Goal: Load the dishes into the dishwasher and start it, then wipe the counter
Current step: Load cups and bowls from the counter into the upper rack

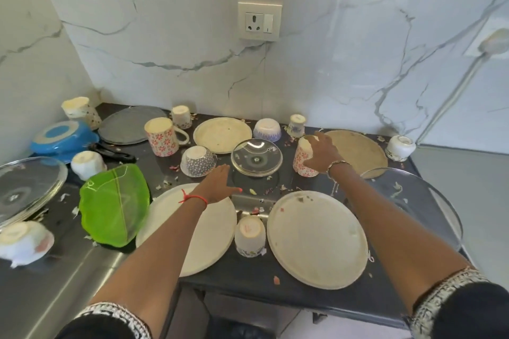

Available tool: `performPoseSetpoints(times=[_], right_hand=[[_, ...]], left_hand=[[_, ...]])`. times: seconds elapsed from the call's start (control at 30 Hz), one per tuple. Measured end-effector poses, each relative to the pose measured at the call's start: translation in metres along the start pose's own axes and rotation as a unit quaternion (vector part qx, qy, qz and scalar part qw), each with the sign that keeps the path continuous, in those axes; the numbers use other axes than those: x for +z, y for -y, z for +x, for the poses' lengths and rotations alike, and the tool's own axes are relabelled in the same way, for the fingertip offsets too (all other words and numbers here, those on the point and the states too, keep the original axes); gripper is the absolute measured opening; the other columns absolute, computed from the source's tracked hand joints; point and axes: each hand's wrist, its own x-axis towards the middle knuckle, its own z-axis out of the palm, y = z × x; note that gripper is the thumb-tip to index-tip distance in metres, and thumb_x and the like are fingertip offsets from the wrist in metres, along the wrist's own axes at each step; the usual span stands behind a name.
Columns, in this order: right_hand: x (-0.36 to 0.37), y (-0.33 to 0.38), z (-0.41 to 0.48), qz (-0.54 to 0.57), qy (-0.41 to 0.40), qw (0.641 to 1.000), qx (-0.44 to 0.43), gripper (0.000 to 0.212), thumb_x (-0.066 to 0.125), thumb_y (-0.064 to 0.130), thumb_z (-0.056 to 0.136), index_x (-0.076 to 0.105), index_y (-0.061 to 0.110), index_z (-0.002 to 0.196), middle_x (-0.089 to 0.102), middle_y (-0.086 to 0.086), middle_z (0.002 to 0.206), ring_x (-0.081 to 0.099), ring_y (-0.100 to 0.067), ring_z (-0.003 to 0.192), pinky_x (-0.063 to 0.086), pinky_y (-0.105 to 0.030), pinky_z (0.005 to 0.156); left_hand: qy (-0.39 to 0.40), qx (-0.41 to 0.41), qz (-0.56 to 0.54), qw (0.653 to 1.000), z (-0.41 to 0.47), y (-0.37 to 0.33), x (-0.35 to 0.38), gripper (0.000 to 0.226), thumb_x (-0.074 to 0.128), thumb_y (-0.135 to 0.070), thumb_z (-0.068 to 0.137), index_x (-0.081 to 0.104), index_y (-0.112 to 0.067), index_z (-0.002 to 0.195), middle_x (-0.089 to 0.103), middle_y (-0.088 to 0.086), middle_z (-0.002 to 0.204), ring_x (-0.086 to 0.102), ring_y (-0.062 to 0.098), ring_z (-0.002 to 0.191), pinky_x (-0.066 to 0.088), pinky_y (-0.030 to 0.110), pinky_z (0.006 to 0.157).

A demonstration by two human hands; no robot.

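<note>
head view. item one: our right hand (322,153), fingers curled round an upturned red-flowered cup (300,164) standing toward the back right of the counter (248,275), just beside a brown plate (358,154). item two: our left hand (217,184), fingers straight and holding nothing, over the far rim of a cream plate (214,234) near the front edge. item three: a glass lid (256,157), mid-counter, between our hands.

Single view: a wide-angle camera worn on the person's head, looking forward and steeply down over the dark worktop (248,275) from its near edge. It faces the marble-veined back wall (179,22), whose socket plate (259,21) sits near top centre. The left forearm (154,245) and right forearm (399,228) enter from the bottom corners — a close vantage. Straight lines bow toward the margins.
</note>
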Motion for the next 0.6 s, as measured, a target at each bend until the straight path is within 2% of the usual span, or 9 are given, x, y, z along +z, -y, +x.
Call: performPoseSetpoints(times=[0.2,0.33,0.47,0.6], right_hand=[[-0.003,-0.014,0.039,-0.026,0.079,0.996,0.028,0.09,0.073,0.022,0.077,0.018,0.022,0.148,0.005,-0.009,0.156,0.007,-0.037,0.141,0.024,-0.052,0.111],[-0.002,-0.021,0.058,-0.017,0.129,0.991,0.006,0.1,0.077,0.017,0.071,0.014,0.026,0.148,0.005,-0.008,0.156,0.012,-0.038,0.14,0.027,-0.054,0.109],[-0.002,-0.021,0.071,-0.02,0.164,0.986,-0.021,0.091,0.077,0.014,0.071,0.024,0.024,0.145,0.024,-0.01,0.149,0.026,-0.034,0.135,0.032,-0.048,0.108],[-0.006,-0.022,0.076,-0.02,0.162,0.986,-0.038,0.086,0.08,0.018,0.067,0.034,0.022,0.14,0.038,-0.01,0.14,0.038,-0.031,0.128,0.039,-0.041,0.1]], left_hand=[[0.037,-0.005,0.055,0.998,0.027,0.008,0.014,0.103,0.05,-0.063,0.084,0.0,-0.002,0.149,-0.001,0.013,0.158,0.001,0.024,0.146,0.003,0.036,0.117],[0.061,-0.013,0.093,0.994,0.04,0.009,0.024,0.117,0.047,-0.076,0.075,-0.009,-0.004,0.148,-0.01,0.012,0.157,-0.007,0.023,0.145,-0.003,0.041,0.117],[0.079,-0.017,0.106,0.991,0.044,0.006,0.03,0.119,0.05,-0.073,0.076,-0.014,-0.002,0.147,-0.017,0.014,0.155,-0.012,0.024,0.145,-0.004,0.039,0.116],[0.08,-0.017,0.105,0.991,0.043,0.007,0.031,0.119,0.051,-0.072,0.076,-0.016,-0.003,0.146,-0.018,0.014,0.155,-0.013,0.025,0.144,-0.004,0.038,0.116]])
